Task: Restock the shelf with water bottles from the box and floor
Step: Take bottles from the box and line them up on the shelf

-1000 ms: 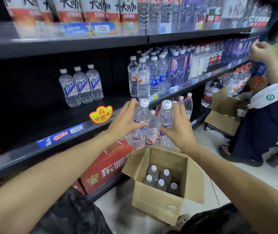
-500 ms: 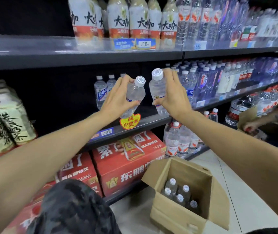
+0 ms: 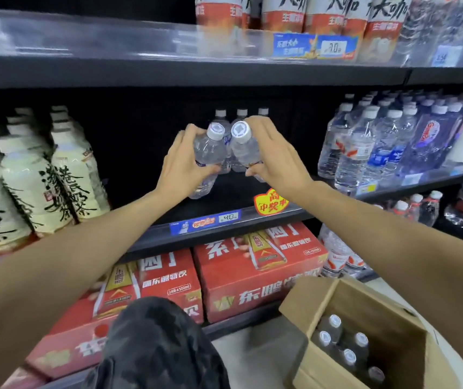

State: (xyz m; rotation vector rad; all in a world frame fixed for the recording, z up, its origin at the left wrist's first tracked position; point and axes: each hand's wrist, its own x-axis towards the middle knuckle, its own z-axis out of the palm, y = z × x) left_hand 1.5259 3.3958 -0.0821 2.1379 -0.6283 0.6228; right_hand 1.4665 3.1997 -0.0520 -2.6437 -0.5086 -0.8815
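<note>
My left hand [image 3: 181, 164] grips a clear water bottle [image 3: 206, 153] with a white cap, tilted toward me. My right hand [image 3: 276, 158] grips a second water bottle [image 3: 244, 148] beside it. Both bottles hang over the dark middle shelf [image 3: 224, 226], just in front of three bottles [image 3: 241, 115] standing at the back of the gap. An open cardboard box [image 3: 387, 313] at the lower right holds several more white-capped bottles [image 3: 348, 352].
Cream tea bottles [image 3: 42, 175] fill the shelf at left; water bottles [image 3: 387, 141] crowd it at right. Red drink cartons [image 3: 255, 270] sit on the bottom shelf. The upper shelf [image 3: 168, 68] overhangs the gap. My knee [image 3: 157, 343] is low in front.
Both hands lifted the bottles from above the box up to the middle shelf and moved them deeper into the gap, toward the three bottles at the back.
</note>
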